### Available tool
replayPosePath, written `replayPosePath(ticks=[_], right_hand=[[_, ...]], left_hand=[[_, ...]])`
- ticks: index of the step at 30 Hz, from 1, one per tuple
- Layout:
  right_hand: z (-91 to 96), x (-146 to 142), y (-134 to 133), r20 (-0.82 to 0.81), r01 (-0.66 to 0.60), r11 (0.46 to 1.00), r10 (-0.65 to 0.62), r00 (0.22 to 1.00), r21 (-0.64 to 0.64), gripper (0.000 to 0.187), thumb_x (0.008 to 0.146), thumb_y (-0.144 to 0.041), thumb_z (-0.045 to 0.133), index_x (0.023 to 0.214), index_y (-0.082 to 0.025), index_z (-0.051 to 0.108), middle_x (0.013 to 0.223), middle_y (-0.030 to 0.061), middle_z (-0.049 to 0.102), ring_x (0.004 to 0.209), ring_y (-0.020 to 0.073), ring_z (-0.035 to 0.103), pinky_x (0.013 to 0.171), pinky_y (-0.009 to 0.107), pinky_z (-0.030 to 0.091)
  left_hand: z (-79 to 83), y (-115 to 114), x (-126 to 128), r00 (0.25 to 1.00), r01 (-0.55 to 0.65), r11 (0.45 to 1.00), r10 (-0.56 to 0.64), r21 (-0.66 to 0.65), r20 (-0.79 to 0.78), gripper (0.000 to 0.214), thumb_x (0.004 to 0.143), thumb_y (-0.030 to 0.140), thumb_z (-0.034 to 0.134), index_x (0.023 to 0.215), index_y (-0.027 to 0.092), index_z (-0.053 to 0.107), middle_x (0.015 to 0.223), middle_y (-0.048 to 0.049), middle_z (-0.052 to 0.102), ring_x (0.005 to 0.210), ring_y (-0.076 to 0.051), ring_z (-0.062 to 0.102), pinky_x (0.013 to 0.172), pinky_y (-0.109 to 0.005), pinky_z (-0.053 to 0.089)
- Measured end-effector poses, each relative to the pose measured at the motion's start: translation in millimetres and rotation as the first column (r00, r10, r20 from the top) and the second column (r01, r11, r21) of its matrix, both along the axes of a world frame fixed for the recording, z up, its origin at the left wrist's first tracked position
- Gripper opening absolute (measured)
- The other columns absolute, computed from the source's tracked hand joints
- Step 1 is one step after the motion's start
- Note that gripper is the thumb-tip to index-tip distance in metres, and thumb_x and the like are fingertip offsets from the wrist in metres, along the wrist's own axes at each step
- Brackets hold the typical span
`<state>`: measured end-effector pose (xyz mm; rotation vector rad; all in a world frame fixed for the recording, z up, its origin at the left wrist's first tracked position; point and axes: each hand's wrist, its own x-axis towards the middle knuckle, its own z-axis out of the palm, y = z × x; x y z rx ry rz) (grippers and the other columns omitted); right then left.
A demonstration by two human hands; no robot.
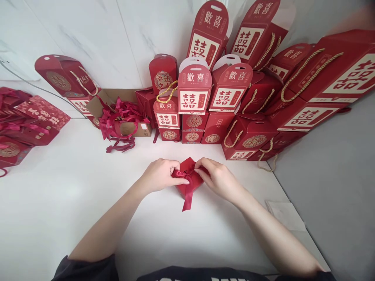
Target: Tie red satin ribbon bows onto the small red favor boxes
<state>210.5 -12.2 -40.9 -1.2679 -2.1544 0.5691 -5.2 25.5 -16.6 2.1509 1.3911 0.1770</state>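
A small red gift box [182,189] sits on the white table in front of me, with a dark red satin ribbon [188,197] across its top. One ribbon tail hangs down over the near side of the box. On the left, my left hand [162,175] pinches a loop of the ribbon between thumb and fingers. My right hand [218,177] is closed in a pinch at the ribbon's right side, close to the knot. The ribbon between those right fingertips is mostly hidden.
Behind the box stand stacked red gift boxes [191,99], some with rope handles. An open cardboard box [136,129] of ribbons is at back left, loose ribbons [121,145] before it. More ribboned boxes [41,128] lie far left. A wall [322,187] borders the right side.
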Motion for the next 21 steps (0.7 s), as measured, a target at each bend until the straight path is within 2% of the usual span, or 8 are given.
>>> replayPosePath(ticks=[3,6,9,12,14,16,19,21], right_hand=[[6.5,8,0,-0.059,-0.042,0.997,0.038,0.997,-0.070,0.014,0.098,-0.019,0.045,0.109,-0.024,0.052,0.098,0.0032,0.065,0.075,0.0154,0.060,0.068,0.028,0.046],[6.0,13,3,0.042,-0.149,0.988,0.151,0.988,-0.040,0.024,0.096,-0.020,0.048,0.119,-0.026,0.054,0.106,0.0053,0.063,0.081,0.0168,0.061,0.072,0.029,0.047],[2.6,13,6,0.166,-0.150,0.988,0.143,0.976,0.031,0.018,0.098,-0.023,0.046,0.108,-0.023,0.061,0.097,0.0058,0.064,0.079,0.0173,0.060,0.070,0.029,0.044],[2.9,10,5,0.167,-0.091,0.996,0.085,0.982,0.026,0.023,0.100,-0.029,0.043,0.089,-0.020,0.061,0.082,0.0038,0.062,0.071,0.0162,0.057,0.065,0.028,0.040],[4.5,9,3,0.094,-0.035,0.996,0.042,0.995,-0.083,0.032,0.100,-0.033,0.040,0.076,-0.020,0.056,0.069,0.0007,0.059,0.062,0.0141,0.053,0.060,0.026,0.038],[4.9,8,4,-0.013,-0.001,0.964,-0.002,1.000,-0.266,0.041,0.100,-0.037,0.038,0.066,-0.020,0.052,0.058,-0.0019,0.056,0.052,0.0119,0.051,0.057,0.025,0.039],[1.1,8,8,-0.154,-0.002,0.848,-0.094,0.984,-0.530,0.044,0.097,-0.041,0.042,0.060,-0.019,0.053,0.048,-0.0036,0.055,0.041,0.0100,0.050,0.053,0.024,0.041],[-2.9,9,11,-0.194,-0.008,0.781,-0.145,0.970,-0.625,0.043,0.095,-0.040,0.045,0.059,-0.018,0.055,0.046,-0.0036,0.056,0.037,0.0099,0.050,0.051,0.024,0.043]], left_hand=[[-1.8,1,0,1.000,-0.003,1.000,0.003,-0.011,0.019,0.045,0.065,0.054,0.072,0.062,0.020,0.043,0.053,0.0069,0.040,0.051,-0.010,0.031,0.050,-0.024,0.023],[-1.7,1,1,1.000,-0.008,1.000,0.008,-0.014,0.025,0.045,0.066,0.054,0.072,0.061,0.020,0.042,0.052,0.0068,0.040,0.051,-0.010,0.031,0.050,-0.024,0.023],[-0.3,0,2,1.000,-0.008,1.000,0.009,-0.020,0.027,0.044,0.067,0.054,0.071,0.061,0.020,0.045,0.053,0.0064,0.041,0.051,-0.010,0.032,0.049,-0.025,0.023],[0.3,1,1,1.000,-0.010,1.000,0.011,-0.027,0.027,0.045,0.065,0.057,0.071,0.061,0.020,0.046,0.054,0.0060,0.042,0.051,-0.010,0.032,0.050,-0.024,0.023],[-0.4,2,0,1.000,-0.008,1.000,0.009,-0.030,0.020,0.047,0.065,0.059,0.071,0.061,0.020,0.045,0.054,0.0060,0.042,0.052,-0.010,0.032,0.049,-0.024,0.023],[-1.6,3,-1,1.000,0.002,1.000,-0.002,-0.030,0.010,0.050,0.064,0.061,0.071,0.060,0.020,0.043,0.053,0.0060,0.041,0.051,-0.010,0.031,0.049,-0.025,0.021],[-3.4,4,-2,1.000,0.015,1.000,-0.015,-0.024,0.001,0.054,0.064,0.062,0.071,0.058,0.019,0.040,0.051,0.0062,0.035,0.051,-0.010,0.027,0.049,-0.025,0.020],[-4.4,4,-3,1.000,0.013,1.000,-0.013,-0.020,0.002,0.055,0.063,0.061,0.072,0.057,0.019,0.038,0.051,0.0063,0.032,0.051,-0.010,0.025,0.049,-0.026,0.019]])
